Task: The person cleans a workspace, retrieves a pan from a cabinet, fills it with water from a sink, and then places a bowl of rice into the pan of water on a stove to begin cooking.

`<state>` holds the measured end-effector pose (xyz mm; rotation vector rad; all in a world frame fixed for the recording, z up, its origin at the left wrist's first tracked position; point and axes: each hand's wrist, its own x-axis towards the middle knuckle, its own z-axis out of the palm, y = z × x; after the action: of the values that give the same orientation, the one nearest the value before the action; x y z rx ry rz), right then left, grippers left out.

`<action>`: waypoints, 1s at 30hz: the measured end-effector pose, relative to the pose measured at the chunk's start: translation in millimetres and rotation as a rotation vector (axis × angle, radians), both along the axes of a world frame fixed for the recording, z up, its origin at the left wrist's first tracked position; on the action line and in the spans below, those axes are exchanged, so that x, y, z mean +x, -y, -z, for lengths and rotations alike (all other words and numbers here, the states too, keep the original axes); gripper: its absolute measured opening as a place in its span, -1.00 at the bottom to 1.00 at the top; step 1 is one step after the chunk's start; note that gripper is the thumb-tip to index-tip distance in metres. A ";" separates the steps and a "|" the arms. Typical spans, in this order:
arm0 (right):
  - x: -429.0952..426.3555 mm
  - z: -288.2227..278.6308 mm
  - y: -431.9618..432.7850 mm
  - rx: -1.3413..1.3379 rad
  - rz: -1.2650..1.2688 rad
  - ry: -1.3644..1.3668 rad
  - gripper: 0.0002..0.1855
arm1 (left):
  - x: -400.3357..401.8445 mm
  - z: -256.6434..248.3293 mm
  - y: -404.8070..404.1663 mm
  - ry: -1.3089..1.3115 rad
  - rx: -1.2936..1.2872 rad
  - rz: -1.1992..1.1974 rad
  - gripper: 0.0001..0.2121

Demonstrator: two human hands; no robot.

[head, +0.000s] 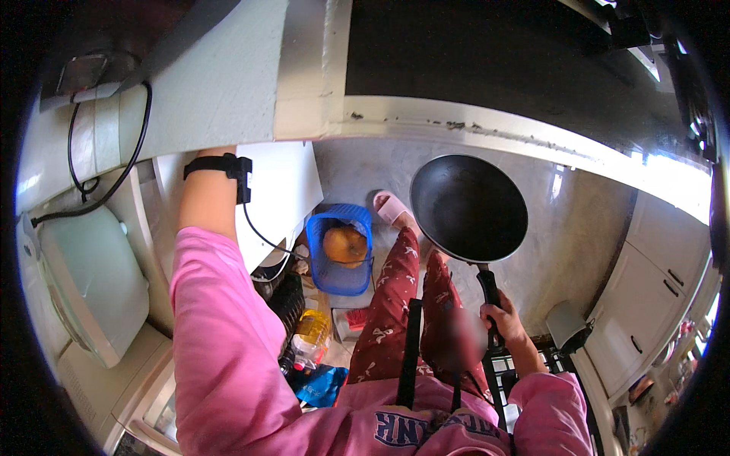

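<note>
My right hand grips the black handle of a dark non-stick frying pan. The pan is held out over the floor, its bare inner face turned up towards me. My left hand is out of view, hidden under the edge of the pale counter; only the forearm with a black wrist strap shows. Beside that forearm stands an open white cabinet door.
A blue plastic basket on the floor holds a round orange pumpkin. Near it stand an oil bottle and dark bottles. White cabinets and a grey bin line the right. A light-green appliance sits left.
</note>
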<state>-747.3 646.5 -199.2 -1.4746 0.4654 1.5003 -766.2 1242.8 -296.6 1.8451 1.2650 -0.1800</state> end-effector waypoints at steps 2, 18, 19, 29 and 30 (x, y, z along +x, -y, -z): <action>3.9 -10.6 2.6 -0.072 0.043 -0.006 -0.81 | 11.7 6.3 -4.3 -0.014 0.044 0.026 -0.87; 4.2 -32.3 23.3 -0.104 0.199 -0.053 -0.89 | 68.7 43.3 -14.3 -0.055 0.216 0.132 -0.79; 2.8 -33.2 22.3 -0.121 0.222 -0.058 -0.90 | 68.8 42.1 -13.0 -0.046 0.226 0.134 -0.79; -2.0 -37.9 30.2 -0.043 0.140 -0.062 -0.90 | -35.7 -4.2 -9.2 0.018 0.504 -0.114 -0.74; 0.9 -40.5 26.5 -0.046 0.146 -0.067 -0.89 | -51.9 -6.5 -9.8 -0.005 0.520 -0.166 -0.73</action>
<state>-746.5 620.0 -158.6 -1.3977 0.6375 1.4349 -818.1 1252.6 -290.1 2.1517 1.5644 0.2594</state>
